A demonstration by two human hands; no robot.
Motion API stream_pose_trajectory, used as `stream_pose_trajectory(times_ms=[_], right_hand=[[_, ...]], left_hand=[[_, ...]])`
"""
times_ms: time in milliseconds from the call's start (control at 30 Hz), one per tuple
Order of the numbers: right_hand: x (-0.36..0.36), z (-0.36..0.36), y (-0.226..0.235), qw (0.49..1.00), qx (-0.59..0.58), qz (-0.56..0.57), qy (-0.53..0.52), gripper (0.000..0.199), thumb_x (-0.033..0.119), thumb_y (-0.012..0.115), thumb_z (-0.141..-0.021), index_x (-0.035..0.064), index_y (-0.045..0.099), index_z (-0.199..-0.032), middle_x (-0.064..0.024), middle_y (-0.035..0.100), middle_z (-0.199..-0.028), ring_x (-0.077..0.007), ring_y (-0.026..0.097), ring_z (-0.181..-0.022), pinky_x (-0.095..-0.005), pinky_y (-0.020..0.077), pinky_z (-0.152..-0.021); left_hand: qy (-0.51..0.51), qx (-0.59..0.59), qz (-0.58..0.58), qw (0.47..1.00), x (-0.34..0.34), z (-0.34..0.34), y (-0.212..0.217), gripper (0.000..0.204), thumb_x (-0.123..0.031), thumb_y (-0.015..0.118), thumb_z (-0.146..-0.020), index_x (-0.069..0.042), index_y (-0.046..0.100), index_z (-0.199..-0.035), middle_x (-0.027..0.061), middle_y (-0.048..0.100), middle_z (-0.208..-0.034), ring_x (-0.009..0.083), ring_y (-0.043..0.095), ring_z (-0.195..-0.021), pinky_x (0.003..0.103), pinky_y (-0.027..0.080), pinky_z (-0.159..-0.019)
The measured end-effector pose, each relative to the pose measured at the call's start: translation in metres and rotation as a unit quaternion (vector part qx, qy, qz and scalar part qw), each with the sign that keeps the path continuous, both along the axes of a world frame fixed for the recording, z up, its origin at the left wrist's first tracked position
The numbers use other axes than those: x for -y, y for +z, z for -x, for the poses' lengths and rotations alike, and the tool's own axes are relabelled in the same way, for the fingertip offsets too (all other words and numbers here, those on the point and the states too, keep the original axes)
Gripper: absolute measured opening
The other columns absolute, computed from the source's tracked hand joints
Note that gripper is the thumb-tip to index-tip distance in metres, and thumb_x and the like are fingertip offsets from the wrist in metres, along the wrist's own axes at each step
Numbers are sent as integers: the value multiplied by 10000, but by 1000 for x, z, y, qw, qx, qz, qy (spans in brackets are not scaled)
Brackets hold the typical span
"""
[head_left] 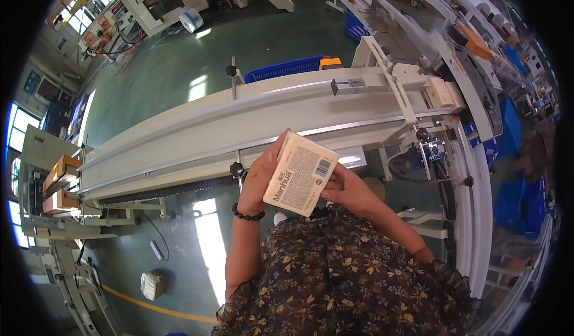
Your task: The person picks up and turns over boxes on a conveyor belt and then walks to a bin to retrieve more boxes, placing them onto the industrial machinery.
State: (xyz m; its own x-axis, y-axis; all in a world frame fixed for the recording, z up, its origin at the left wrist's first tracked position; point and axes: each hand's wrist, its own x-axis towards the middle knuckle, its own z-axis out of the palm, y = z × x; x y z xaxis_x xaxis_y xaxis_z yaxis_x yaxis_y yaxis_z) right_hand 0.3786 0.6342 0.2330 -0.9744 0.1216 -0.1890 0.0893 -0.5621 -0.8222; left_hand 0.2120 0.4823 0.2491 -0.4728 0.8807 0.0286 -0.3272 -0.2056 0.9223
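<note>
Between my two hands is a cream-coloured rectangular pack [300, 173] with printed text and a barcode on the side facing up. It is tilted, held up in front of my body on the near side of the conveyor. My left hand [263, 174], with a dark bead bracelet at the wrist, grips its left edge. My right hand [350, 189] holds its lower right side with bent fingers. The pack hides part of the fingers of both hands. Past it runs a long pale conveyor [239, 117] with metal guide rails.
At the conveyor's right end sit similar cream packs [442, 93] beside a frame [397, 90]. Brown boxes [61, 183] stand at its left end. Behind the conveyor is a blue basket [284, 70]. A black knob [237, 169] sticks out near my left hand. A wrapped bundle [153, 284] lies on the green floor.
</note>
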Motion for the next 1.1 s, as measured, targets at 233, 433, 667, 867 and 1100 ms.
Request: stream_pose_trajectory(times_ms=[233, 433, 667, 867, 1100], right_hand=[[9, -6, 2, 1000, -7, -5, -29, 806, 68, 747, -806, 30, 267, -1452, -117, 454, -1372, -218, 472, -1274, -375, 418, -1059], [14, -14, -2, 997, -11, -35, -67, 873, 77, 762, -795, 53, 213, -1474, -132, 441, -1371, -232, 489, -1252, -397, 438, -1036], [20, -16, 19, 970, 33, -162, -180, 539, 242, 567, -967, 91, 287, -1402, -166, 557, -1191, -216, 660, -971, -339, 591, -754], [11, -22, 14, 974, 41, -141, -174, 535, 497, 278, -1022, 89, 325, -1365, -141, 574, -1047, -229, 700, -799, -326, 602, -657], [11, -24, 20, 979, 41, -116, -161, 488, 392, 413, -1018, 88, 302, -1384, -154, 540, -1151, -213, 680, -893, -341, 589, -750]], left_hand=[[-17, -27, -2, 999, -2, 4, 3, 565, -370, 444, -1013, -25, 369, -1455, 91, 526, -1340, 144, 526, -1166, 276, 420, -976], [-57, 6, -3, 998, -9, 3, 0, 549, -339, 466, -1009, -21, 378, -1448, 94, 543, -1325, 143, 544, -1155, 271, 437, -956], [-69, 86, 54, 992, -19, 2, -27, 524, -335, 468, -1010, 6, 427, -1405, 94, 592, -1259, 135, 583, -1103, 268, 478, -917], [-71, 149, 25, 986, -19, -5, -38, 517, -343, 457, -1011, 42, 464, -1356, 110, 604, -1235, 143, 597, -1087, 273, 491, -898], [-49, 86, -4, 995, -22, -15, -21, 542, -323, 478, -997, 39, 419, -1397, 113, 589, -1264, 150, 596, -1093, 277, 484, -911]])
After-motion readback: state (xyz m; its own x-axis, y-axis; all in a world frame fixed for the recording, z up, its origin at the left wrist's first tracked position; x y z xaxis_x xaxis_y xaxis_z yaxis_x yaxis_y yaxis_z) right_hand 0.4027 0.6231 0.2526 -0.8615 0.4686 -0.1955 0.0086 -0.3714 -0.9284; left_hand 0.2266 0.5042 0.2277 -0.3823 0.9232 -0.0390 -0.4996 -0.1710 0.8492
